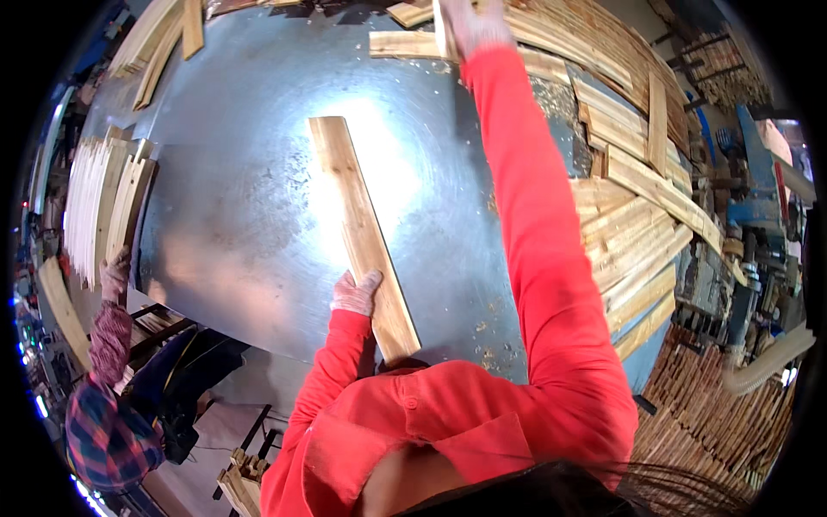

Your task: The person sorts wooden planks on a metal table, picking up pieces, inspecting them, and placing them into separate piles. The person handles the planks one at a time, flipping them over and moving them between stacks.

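My left hand (pixel 354 295), in a pale glove, is closed on the left edge of a long wooden board (pixel 366 220) near its close end. The board lies at a slant over the grey metal table (pixel 241 189), its near end by my body. My right arm stretches to the far side, where my gloved right hand (pixel 479 28) is at the top edge of the picture. It grips a short-looking upright piece of wooden board (pixel 444 33); the fingertips are partly cut off. Beneath that piece lies a flat wooden board (pixel 403 45).
Loose wooden boards (pixel 633 250) are heaped along the table's right side, with wood shavings (pixel 560 108) among them. At the left stands a row of stacked boards (pixel 96 202), touched by a co-worker's hand (pixel 115 274). Blue machinery (pixel 762 172) and stacked wood strips (pixel 715 405) are at far right.
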A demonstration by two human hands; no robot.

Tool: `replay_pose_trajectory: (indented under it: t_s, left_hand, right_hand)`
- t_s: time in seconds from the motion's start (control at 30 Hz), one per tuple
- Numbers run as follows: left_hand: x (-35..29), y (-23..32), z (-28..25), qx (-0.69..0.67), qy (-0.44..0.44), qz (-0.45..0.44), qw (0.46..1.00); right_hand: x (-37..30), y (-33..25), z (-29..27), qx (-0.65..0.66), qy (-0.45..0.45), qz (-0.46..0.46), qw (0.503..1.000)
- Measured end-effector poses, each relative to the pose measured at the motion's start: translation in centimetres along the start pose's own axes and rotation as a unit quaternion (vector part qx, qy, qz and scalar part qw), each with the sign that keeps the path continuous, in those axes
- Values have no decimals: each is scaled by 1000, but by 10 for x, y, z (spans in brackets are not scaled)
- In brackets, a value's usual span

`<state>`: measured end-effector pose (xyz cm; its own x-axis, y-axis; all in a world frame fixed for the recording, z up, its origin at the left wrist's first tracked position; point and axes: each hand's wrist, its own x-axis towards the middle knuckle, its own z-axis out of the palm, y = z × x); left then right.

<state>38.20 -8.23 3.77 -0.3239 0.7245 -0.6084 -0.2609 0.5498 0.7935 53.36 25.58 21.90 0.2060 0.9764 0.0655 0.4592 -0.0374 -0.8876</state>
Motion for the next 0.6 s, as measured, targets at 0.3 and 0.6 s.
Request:
replay_pose_trajectory:
  t_s: [0.3,0.6]
  left_hand:
    - [10,5,-11,124,27,1,992]
    - [3,32,29,49,-59,22,997]
  right_hand:
    - [24,93,-46,-458,76,-76,882]
    - [27,240,-169,-619,-162,-91,763]
